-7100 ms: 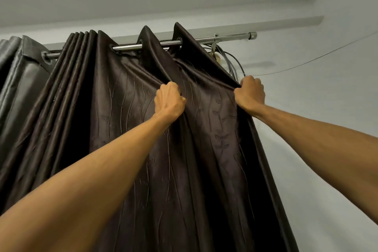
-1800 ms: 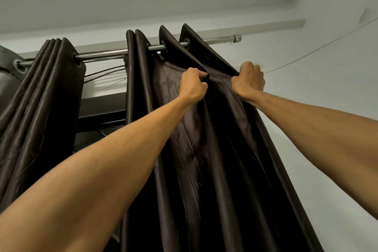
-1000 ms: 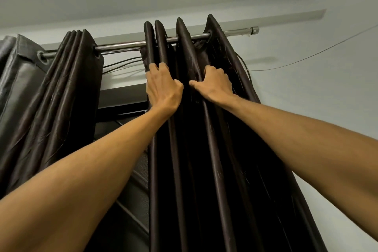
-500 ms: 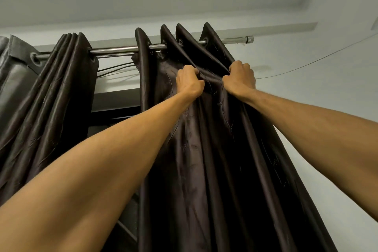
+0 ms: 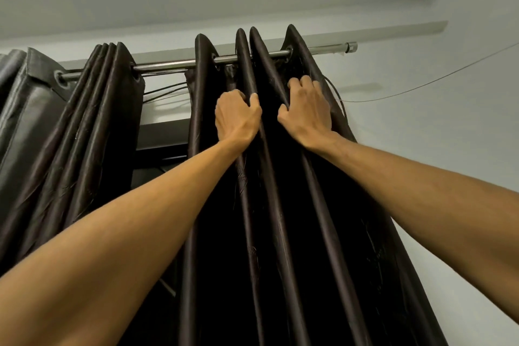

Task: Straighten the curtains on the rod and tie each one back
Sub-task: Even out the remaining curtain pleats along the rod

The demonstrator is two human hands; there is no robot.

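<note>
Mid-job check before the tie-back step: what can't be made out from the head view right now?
Curtain hems and any tie-backs: head view, cut off by the lower edge.
Rod left end: head view, behind the grey curtain.
Ends of the fingers of left hand and right hand: head view, buried in the right curtain folds.
Window: head view, mostly covered by the left curtain and right curtain.

Two hands: left hand [image 5: 237, 115], right hand [image 5: 306, 111]. One rod [image 5: 168, 64] above fingers [image 5: 304, 83]. Two brown curtains: gripped curtain [image 5: 280, 205], left curtain [image 5: 92, 121]. One grey curtain [image 5: 25, 109] leftmost. One wire [image 5: 421, 87] rightward.
</note>
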